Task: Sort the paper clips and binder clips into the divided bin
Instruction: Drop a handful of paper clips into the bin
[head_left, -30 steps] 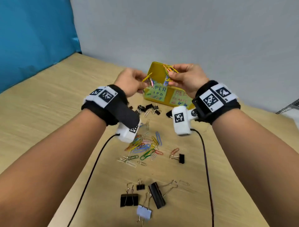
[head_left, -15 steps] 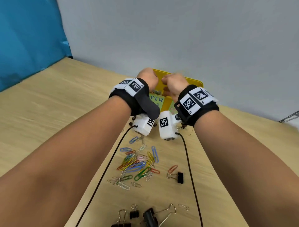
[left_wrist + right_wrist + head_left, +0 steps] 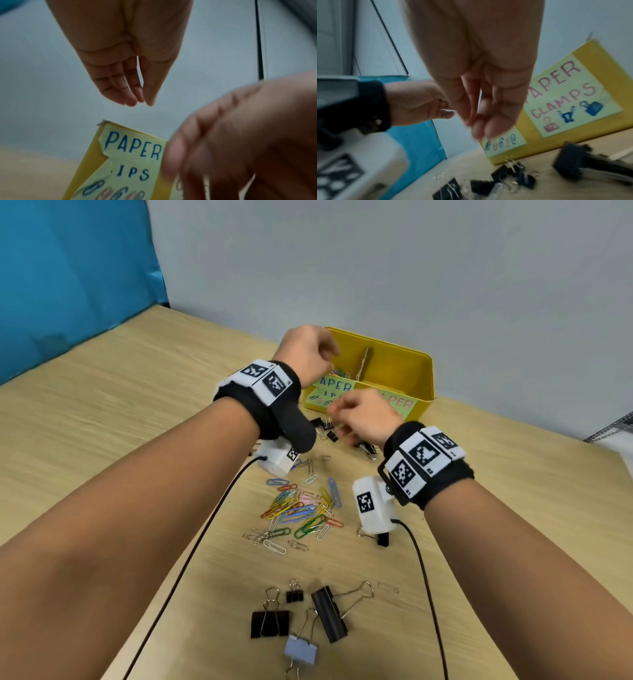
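Note:
The yellow divided bin [image 3: 423,378] stands at the back of the table, with a cardboard divider [image 3: 366,361] in it. Coloured paper clips [image 3: 339,371] lie in its left compartment, labelled "PAPER CLIPS" [image 3: 133,147]. My left hand [image 3: 322,354] hovers over that compartment; its fingers [image 3: 132,97] hang straight and hold nothing. My right hand [image 3: 342,419] is lower, in front of the bin, just above small black binder clips [image 3: 513,174]. Its fingers [image 3: 493,125] hang loose and blurred, with nothing seen in them. A pile of coloured paper clips [image 3: 301,508] lies between my forearms.
Several larger binder clips, black [image 3: 329,614] and one pale blue [image 3: 299,652], lie near the table's front. The right half of the bin bears a "PAPER CLAMPS" label [image 3: 565,94]. Cables run from both wrist cameras across the table. A grey wall stands behind the bin.
Both hands held paper clips above the bin a second ago; now both are empty. The right hand has drawn back and down to the small binder clips. The left stays over the bin.

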{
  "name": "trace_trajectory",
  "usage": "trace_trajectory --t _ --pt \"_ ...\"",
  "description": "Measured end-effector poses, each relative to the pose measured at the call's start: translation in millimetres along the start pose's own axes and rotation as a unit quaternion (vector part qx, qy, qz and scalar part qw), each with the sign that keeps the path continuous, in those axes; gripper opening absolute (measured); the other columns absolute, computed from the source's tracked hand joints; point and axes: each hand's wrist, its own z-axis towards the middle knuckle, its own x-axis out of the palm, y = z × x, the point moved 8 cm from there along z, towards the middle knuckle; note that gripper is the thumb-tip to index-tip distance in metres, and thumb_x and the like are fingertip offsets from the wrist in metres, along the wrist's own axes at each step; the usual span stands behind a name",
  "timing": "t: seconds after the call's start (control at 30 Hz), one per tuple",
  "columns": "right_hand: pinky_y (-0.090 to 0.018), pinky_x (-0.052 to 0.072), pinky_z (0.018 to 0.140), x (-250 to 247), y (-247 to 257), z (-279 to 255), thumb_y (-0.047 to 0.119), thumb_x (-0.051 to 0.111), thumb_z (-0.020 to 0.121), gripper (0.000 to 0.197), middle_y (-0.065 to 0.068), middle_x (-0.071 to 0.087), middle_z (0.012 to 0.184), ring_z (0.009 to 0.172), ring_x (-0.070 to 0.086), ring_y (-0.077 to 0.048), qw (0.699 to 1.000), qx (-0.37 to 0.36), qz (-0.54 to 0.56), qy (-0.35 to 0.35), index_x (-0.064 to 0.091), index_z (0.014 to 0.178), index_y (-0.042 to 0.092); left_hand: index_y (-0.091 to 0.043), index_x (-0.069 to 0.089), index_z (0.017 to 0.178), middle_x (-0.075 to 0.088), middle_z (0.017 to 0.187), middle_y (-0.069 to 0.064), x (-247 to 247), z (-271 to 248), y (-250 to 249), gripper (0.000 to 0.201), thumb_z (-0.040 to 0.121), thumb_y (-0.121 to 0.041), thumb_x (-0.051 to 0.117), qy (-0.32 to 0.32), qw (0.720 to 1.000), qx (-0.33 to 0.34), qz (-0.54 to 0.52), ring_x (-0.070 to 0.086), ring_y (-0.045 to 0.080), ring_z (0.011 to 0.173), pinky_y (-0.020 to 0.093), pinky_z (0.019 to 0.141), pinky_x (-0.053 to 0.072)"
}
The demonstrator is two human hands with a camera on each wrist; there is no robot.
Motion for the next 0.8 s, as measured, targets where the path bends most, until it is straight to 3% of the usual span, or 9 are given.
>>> trace_trajectory --t 0.1,0.2,0.27,0.33,0.47,0.5,0.57,0.63,0.8 --pt "-0.031 0.047 0.055 33 -22 -21 0.0 0.042 0.089 0.028 -0.012 0.058 0.077 0.063 0.055 -0.023 0.966 0.058 -0.181 0.177 0.064 0.107 -0.002 -0.006 0.069 0.098 0.065 0.08 0.004 34 -42 18 0.018 0.083 -0.001 0.062 0.173 0.984 -0.037 0.033 0.058 0.016 0.072 0.021 0.061 0.054" --pt "-0.032 0.05 0.074 42 -29 -31 0.004 0.039 0.092 0.035 -0.014 0.061 0.106 0.103 0.061 -0.031 0.93 0.037 -0.327 0.161 0.06 0.12 0.001 -0.009 0.064 0.119 0.065 0.117 0.007 65 -79 45 0.032 0.087 -0.006 0.059 0.303 0.928 -0.053 0.211 0.061 0.019 0.094 0.032 0.079 0.053" --pt "-0.028 0.043 0.094 47 -28 -34 0.004 0.038 0.093 0.038 -0.013 0.055 0.13 0.123 0.052 -0.028 0.934 0.007 -0.333 0.128 0.056 0.127 0.008 -0.01 0.055 0.132 0.056 0.135 0.008 70 -90 54 0.043 0.09 -0.006 0.05 0.299 0.914 -0.041 0.269 0.055 0.023 0.119 0.031 0.1 0.046" --pt "-0.024 0.039 0.098 54 -28 -38 0.002 0.037 0.093 0.041 -0.01 0.052 0.135 0.124 0.05 -0.024 0.939 -0.019 -0.319 0.131 0.055 0.129 0.012 -0.01 0.053 0.134 0.051 0.138 0.013 76 -100 54 0.045 0.09 -0.003 0.044 0.304 0.909 -0.02 0.284 0.05 0.027 0.125 0.032 0.105 0.041" --pt "-0.031 0.051 0.068 58 -35 -41 -0.003 0.034 0.091 0.043 0.003 0.054 0.075 0.068 0.057 -0.019 0.947 0.015 -0.269 0.173 0.061 0.122 0.011 -0.013 0.062 0.126 0.059 0.132 0.009 74 -116 53 0.041 0.091 -0.002 0.043 0.317 0.915 -0.011 0.251 0.052 0.024 0.123 0.029 0.1 0.041" --pt "-0.031 0.052 0.067 55 -33 -40 -0.004 0.034 0.09 0.045 0.003 0.053 0.076 0.07 0.057 -0.019 0.949 0.017 -0.268 0.166 0.06 0.123 0.011 -0.013 0.062 0.126 0.059 0.132 0.008 72 -117 53 0.042 0.091 -0.001 0.042 0.314 0.918 -0.016 0.242 0.053 0.023 0.123 0.028 0.1 0.041" --pt "-0.03 0.049 0.087 52 -27 -41 -0.002 0.035 0.091 0.048 -0.005 0.061 0.114 0.102 0.06 -0.023 0.944 -0.005 -0.3 0.137 0.049 0.134 0.014 -0.013 0.054 0.132 0.055 0.135 0.01 67 -120 56 0.045 0.091 0.0 0.04 0.305 0.922 -0.026 0.237 0.05 0.024 0.125 0.029 0.101 0.04" --pt "-0.033 0.039 0.104 57 -26 -43 -0.001 0.035 0.091 0.056 -0.011 0.044 0.141 0.128 0.046 -0.028 0.934 -0.02 -0.332 0.133 0.036 0.143 0.021 -0.021 0.044 0.14 0.044 0.14 0.013 67 -126 61 0.053 0.091 -0.001 0.041 0.31 0.915 -0.031 0.257 0.043 0.029 0.13 0.035 0.106 0.037" --pt "-0.036 0.04 0.101 81 -25 -57 0.0 0.037 0.089 0.052 -0.015 0.042 0.133 0.123 0.047 -0.033 0.911 -0.065 -0.365 0.181 0.046 0.137 0.021 -0.029 0.048 0.137 0.044 0.132 0.015 74 -144 67 0.049 0.092 -0.009 0.042 0.34 0.901 -0.011 0.267 0.042 0.033 0.127 0.039 0.108 0.036"
